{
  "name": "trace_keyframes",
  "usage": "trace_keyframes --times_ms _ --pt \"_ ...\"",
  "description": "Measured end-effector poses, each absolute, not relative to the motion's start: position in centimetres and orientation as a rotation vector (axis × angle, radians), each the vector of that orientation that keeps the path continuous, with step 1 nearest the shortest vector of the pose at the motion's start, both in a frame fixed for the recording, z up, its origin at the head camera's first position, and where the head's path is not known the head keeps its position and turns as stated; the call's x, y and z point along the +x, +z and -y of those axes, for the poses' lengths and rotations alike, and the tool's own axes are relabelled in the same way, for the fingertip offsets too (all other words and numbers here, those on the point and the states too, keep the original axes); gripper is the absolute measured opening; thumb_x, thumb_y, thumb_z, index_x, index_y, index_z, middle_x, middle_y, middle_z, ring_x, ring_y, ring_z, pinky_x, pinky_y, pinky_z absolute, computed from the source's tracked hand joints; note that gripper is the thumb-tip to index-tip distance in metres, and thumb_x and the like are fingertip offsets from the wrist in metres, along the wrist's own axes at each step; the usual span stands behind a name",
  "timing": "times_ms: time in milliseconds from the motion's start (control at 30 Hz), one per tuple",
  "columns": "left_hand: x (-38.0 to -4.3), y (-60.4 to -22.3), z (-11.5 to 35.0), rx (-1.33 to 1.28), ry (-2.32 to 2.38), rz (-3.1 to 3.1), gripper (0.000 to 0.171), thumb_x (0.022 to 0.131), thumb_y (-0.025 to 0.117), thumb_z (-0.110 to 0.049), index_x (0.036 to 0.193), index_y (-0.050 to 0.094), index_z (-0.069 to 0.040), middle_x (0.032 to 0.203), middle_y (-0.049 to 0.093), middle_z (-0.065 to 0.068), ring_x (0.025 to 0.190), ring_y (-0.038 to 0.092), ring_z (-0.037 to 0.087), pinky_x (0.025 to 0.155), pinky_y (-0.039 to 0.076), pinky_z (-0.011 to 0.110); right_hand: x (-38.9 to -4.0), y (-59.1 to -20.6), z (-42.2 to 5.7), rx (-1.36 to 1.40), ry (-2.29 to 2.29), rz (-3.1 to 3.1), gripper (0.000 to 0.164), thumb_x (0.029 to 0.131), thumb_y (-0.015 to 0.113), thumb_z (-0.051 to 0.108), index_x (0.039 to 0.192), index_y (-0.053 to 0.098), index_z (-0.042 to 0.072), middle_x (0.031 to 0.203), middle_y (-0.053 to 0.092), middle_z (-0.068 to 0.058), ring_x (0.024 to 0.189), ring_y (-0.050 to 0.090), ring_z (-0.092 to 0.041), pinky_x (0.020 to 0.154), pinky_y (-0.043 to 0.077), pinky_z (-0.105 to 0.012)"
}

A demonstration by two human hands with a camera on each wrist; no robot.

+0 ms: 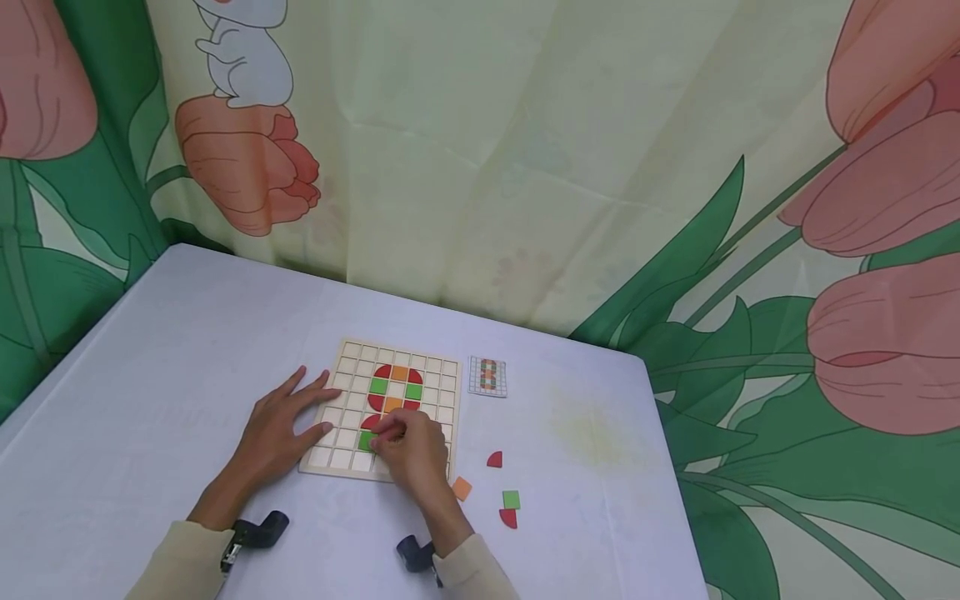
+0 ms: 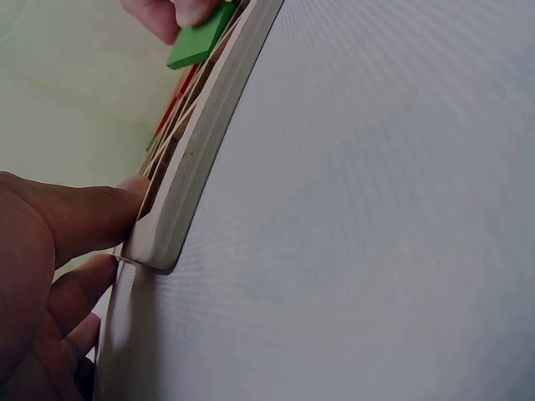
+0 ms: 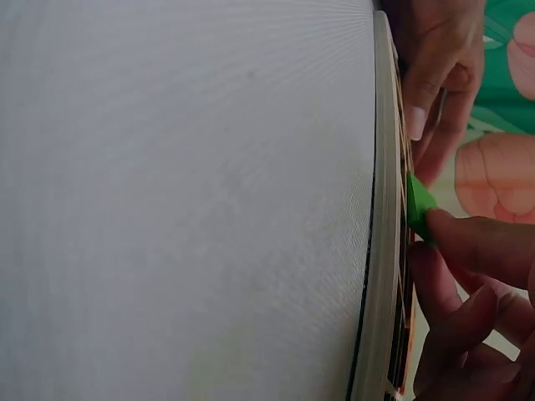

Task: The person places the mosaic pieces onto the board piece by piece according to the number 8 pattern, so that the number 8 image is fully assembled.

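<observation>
My right hand [image 1: 412, 450] pinches a green square tile [image 2: 196, 43] by its edge, tilted over the lower part of a wooden grid board [image 1: 322, 461]. My left hand [image 1: 277, 425] lies with spread fingers at the board's left side, its thumb and fingertips on the frame. Near the board's middle, red quarter-circle, orange and green tiles form a rounded ring around one bare cell. Below the ring, a red quarter-circle tile [image 1: 371, 422] lies just above the held tile. My right hand hides the cells around it in the head view.
Right of the board lies a small pattern card [image 1: 488, 377]. Loose on the white-covered table [image 1: 585, 533] are a red quarter-circle [image 1: 495, 459], an orange square [image 1: 461, 488] by the board's edge, a green square [image 1: 512, 499] and another red quarter-circle [image 1: 509, 518]. A printed curtain [image 1: 480, 167] hangs behind.
</observation>
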State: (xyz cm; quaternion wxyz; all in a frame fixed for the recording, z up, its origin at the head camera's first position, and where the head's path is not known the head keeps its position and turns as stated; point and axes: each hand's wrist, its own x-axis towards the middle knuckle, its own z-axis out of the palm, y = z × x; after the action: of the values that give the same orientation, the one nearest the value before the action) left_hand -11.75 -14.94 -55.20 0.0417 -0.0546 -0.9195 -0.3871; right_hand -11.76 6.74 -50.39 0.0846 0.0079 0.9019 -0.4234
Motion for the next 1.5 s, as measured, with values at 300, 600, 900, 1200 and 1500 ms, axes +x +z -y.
trace_keyframes --times_ms 300,600,900,1200,1500 --pt "-11.8 -55.2 14.9 -0.168 -1.171 2.811 0.055 0.091 0.081 -0.018 0.145 0.066 -0.016 0.167 0.045 0.017 0.163 0.022 0.043 0.12 0.022 0.077 -12.1 -50.5 -6.4 -0.032 -1.159 -2.738 0.013 0.087 0.088 0.017 0.084 0.078 0.023 0.07 0.064 0.013 0.068 0.058 -0.003 0.062 0.045 -0.023" --pt "-11.8 -55.2 14.8 -0.153 -1.173 2.82 0.055 0.091 0.081 -0.018 0.144 0.066 -0.016 0.167 0.045 0.017 0.163 0.022 0.043 0.12 0.022 0.077 -11.4 -50.2 -7.7 -0.017 -1.212 -2.734 0.013 0.087 0.089 0.022 0.087 0.076 0.025 0.073 0.065 0.015 0.074 0.059 -0.003 0.066 0.047 -0.023" --pt "-11.7 -55.1 14.8 -0.157 -1.178 2.795 0.054 0.091 0.081 -0.017 0.144 0.066 -0.015 0.166 0.046 0.017 0.163 0.022 0.043 0.12 0.022 0.076 -10.2 -50.1 -12.3 0.14 -1.36 -2.677 0.016 0.087 0.088 0.022 0.1 0.078 0.023 0.08 0.07 0.008 0.073 0.062 -0.011 0.055 0.051 -0.02" --pt "-11.7 -55.2 14.9 -0.137 -1.175 2.814 0.054 0.091 0.081 -0.017 0.144 0.066 -0.016 0.167 0.045 0.017 0.163 0.021 0.044 0.12 0.022 0.077 -8.5 -50.2 -18.5 0.267 -1.363 -2.753 0.021 0.083 0.09 0.015 0.1 0.078 0.022 0.081 0.073 0.005 0.059 0.052 -0.013 0.048 0.042 -0.02" --pt "-11.7 -55.4 14.9 -0.147 -1.188 2.813 0.055 0.092 0.08 -0.018 0.145 0.065 -0.016 0.167 0.045 0.017 0.163 0.021 0.043 0.12 0.022 0.077 -6.4 -50.2 -23.5 0.618 -1.179 -2.841 0.028 0.082 0.092 0.018 0.106 0.079 0.022 0.093 0.073 0.001 0.07 0.057 -0.019 0.056 0.05 -0.025"
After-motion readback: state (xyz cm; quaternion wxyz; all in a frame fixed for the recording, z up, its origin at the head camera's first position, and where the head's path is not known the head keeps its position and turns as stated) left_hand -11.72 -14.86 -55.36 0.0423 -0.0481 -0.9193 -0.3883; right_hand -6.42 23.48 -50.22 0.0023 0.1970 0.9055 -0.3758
